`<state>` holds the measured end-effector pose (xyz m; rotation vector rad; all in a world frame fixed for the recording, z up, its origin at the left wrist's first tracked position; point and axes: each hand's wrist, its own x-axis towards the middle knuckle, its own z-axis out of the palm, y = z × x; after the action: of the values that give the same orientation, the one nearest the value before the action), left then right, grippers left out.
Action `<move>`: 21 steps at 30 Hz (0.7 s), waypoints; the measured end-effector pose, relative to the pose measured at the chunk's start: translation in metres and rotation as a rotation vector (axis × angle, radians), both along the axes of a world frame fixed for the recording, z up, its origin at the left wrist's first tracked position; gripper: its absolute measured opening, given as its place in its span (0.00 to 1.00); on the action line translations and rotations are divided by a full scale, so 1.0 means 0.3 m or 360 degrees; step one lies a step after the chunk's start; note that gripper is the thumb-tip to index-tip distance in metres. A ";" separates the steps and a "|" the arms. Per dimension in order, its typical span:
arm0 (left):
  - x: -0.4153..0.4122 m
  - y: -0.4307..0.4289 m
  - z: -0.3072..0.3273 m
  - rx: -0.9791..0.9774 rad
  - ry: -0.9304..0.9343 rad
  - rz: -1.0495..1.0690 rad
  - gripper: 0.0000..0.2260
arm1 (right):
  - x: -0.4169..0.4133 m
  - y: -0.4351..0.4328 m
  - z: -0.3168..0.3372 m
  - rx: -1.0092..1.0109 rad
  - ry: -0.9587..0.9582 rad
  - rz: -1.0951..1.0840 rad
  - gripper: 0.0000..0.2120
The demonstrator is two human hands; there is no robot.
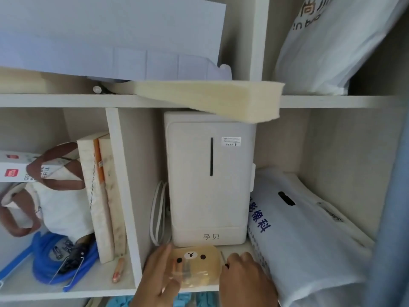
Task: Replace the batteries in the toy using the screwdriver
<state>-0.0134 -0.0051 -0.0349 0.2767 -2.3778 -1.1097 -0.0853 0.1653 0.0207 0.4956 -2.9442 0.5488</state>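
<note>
The bear-faced toy (194,265) lies at the near edge of the shelf (124,286), just in front of the white appliance (210,178). It is face up, its long axis running left to right. My left hand (155,278) rests straight-fingered on its left end, steadying it. At its right end my right hand (245,275) curls round a thin shaft, I judge the screwdriver (222,255).

The grey characters 孕贝 were printed low on the tall white plastic appliance (210,191). Blue characters 影像科 were seen on the white plastic bag at the right (309,244). "REFILL" was printed on the flat white cardboard box (13,167), beside red logo squares. The small white sticker (231,141) on the appliance could not be read.
</note>
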 end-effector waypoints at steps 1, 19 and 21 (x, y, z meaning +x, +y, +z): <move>-0.008 0.002 0.007 0.0024 -0.0045 0.0011 0.35 | -0.003 -0.003 -0.004 -0.0007 0.0036 -0.0009 0.07; 0.002 0.096 0.029 -0.0193 -0.0086 0.0258 0.48 | 0.018 0.007 0.014 -0.0107 0.0095 0.0029 0.13; 0.041 0.116 0.027 -0.0326 0.0008 0.0363 0.43 | 0.043 0.021 0.026 -0.0168 0.0137 0.0080 0.13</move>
<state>-0.0011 0.0298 -0.0269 0.4584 -2.3624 -0.7563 -0.0724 0.1717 0.0284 0.5676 -2.8106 0.6671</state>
